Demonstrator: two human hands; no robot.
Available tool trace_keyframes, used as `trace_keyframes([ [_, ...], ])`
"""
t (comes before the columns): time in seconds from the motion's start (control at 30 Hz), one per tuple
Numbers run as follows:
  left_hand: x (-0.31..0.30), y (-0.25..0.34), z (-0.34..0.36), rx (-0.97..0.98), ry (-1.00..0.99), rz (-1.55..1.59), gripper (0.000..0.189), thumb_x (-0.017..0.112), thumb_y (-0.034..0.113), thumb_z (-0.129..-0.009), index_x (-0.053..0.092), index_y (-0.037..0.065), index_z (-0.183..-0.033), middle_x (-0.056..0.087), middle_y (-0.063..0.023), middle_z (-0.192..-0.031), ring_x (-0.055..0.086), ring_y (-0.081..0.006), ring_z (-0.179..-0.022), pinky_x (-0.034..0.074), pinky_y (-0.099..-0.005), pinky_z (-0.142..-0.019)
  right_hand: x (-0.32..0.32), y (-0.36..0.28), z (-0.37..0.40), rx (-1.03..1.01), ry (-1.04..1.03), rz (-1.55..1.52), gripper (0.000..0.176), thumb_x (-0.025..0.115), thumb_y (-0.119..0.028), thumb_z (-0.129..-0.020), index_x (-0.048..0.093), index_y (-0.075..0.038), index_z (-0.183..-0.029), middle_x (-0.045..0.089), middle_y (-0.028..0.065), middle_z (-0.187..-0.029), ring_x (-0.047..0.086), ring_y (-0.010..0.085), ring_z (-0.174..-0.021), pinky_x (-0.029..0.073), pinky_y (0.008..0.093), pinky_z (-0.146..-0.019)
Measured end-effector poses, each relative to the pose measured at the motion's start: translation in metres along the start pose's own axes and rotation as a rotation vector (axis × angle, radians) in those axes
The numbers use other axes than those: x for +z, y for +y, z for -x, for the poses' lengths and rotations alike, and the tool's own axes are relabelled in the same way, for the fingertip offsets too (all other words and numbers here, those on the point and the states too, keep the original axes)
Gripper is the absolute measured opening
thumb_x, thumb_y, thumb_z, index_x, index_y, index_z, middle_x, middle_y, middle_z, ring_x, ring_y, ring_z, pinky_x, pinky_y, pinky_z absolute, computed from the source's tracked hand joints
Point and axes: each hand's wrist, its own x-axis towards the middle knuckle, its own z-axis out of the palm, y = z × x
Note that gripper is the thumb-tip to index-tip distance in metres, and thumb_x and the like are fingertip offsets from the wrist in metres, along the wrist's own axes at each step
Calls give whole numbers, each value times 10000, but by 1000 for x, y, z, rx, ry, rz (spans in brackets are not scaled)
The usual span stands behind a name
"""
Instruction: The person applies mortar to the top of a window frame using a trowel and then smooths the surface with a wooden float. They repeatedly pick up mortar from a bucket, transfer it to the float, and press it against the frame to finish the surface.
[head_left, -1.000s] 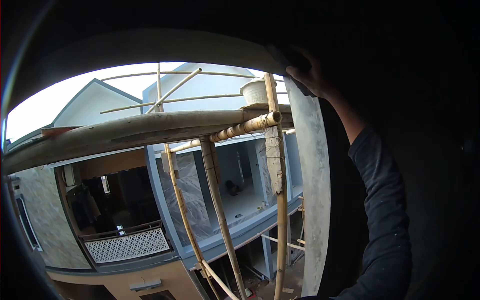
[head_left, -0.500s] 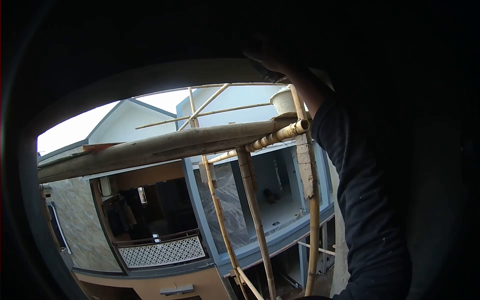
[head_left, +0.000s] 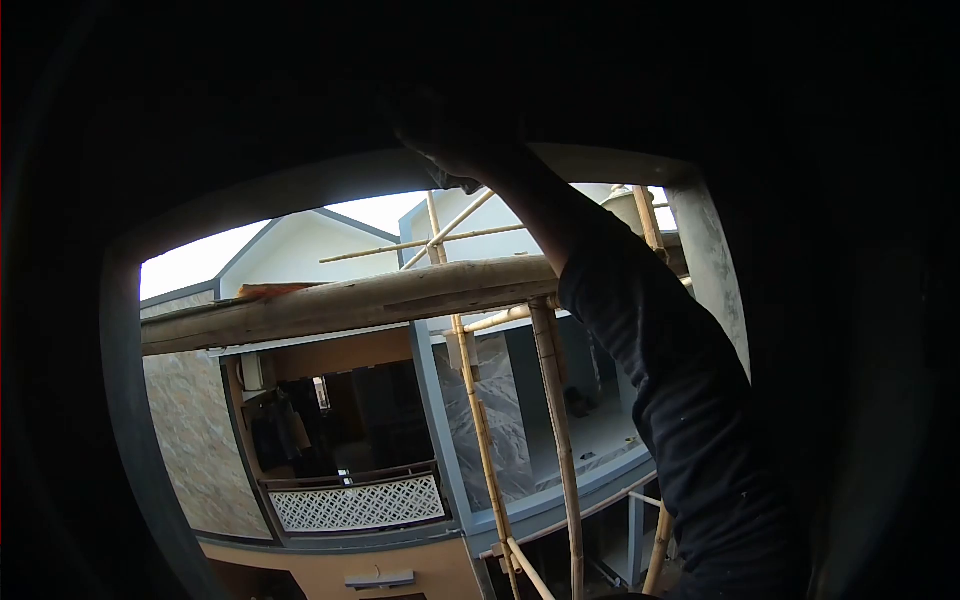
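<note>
My right arm, in a dark long sleeve, reaches up from the lower right across the opening. At the top edge of the opening, my right hand is in deep shadow. Its fingers appear closed around something; a small grey edge shows under the hand against the light, too dark to name. The hand is at or close to the lintel's underside; contact cannot be made out. My left hand is out of view.
Outside the opening, a thick wooden beam crosses on bamboo poles. A pale bucket stands behind my arm at the right. Beyond are a building with a white lattice railing and a stone-patterned wall.
My right hand has moved left along the top edge of the opening. The view has shifted, so the right jamb now shows and the scene outside sits further right.
</note>
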Motion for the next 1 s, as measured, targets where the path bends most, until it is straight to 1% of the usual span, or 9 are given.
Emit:
trace_keyframes([
  [0.2,17,3,-95,-68,21,130,899,585,718,-758,412,151,-1433,331,-275,-1458,336,-498,-1315,271,-669,-1022,18,-66,-1,153,-50,163,646,594,-610,-821,549,-184,-1304,535,129,-1301,530,340,-1178,434,560,-936],
  [0.33,59,-33,-96,-64,-27,280,921,666,677,-724,436,107,-1409,443,-304,-1342,477,-506,-1175,372,-640,-967,-33,58,14,405,-342,65,652,635,-583,-812,554,-162,-1303,586,151,-1245,567,313,-1151,465,460,-942],
  [0.43,100,-63,-81,-6,4,235,921,705,664,-699,478,69,-1364,493,-326,-1257,529,-521,-1075,421,-632,-908,-61,198,56,431,-140,332,600,674,-469,-838,548,-95,-1290,591,173,-1239,584,322,-1126,480,416,-932],
  [0.5,97,-65,-83,-47,-50,213,918,711,665,-694,492,56,-1344,499,-334,-1237,531,-520,-1067,424,-629,-904,-79,259,84,222,-9,338,593,607,-470,-881,512,-80,-1318,561,160,-1277,564,311,-1150,480,457,-929],
  [0.6,107,-70,-89,-8,27,184,924,726,669,-675,510,44,-1320,513,-339,-1198,538,-518,-1050,431,-624,-896,-70,236,69,278,155,201,592,632,-496,-866,549,-78,-1276,609,174,-1189,602,312,-1090,492,418,-907],
  [0.77,114,-78,-91,33,151,236,927,749,675,-642,536,60,-1302,535,-314,-1169,543,-494,-1056,437,-610,-894,-22,26,5,173,-140,-24,638,566,-636,-838,591,-133,-1229,633,149,-1124,637,303,-1000,516,445,-836],
  [0.83,84,-62,-104,17,73,246,911,757,673,-631,565,60,-1277,542,-298,-1179,544,-481,-1065,425,-603,-916,2,-42,-3,112,24,100,560,590,-524,-839,576,-130,-1236,612,135,-1149,618,300,-1024,503,489,-826],
  [0.9,89,-68,-103,36,60,241,899,754,669,-639,573,53,-1268,538,-300,-1196,541,-480,-1078,417,-598,-933,25,-59,-10,107,88,110,499,609,-416,-849,567,-101,-1234,627,148,-1087,632,296,-983,515,483,-795],
  [1.0,83,-63,-105,32,31,245,894,751,658,-653,571,39,-1272,524,-312,-1232,525,-492,-1109,396,-591,-970,13,-44,-3,234,-209,127,551,586,-536,-833,573,-192,-1264,550,98,-1275,544,321,-1132,436,525,-924],
])
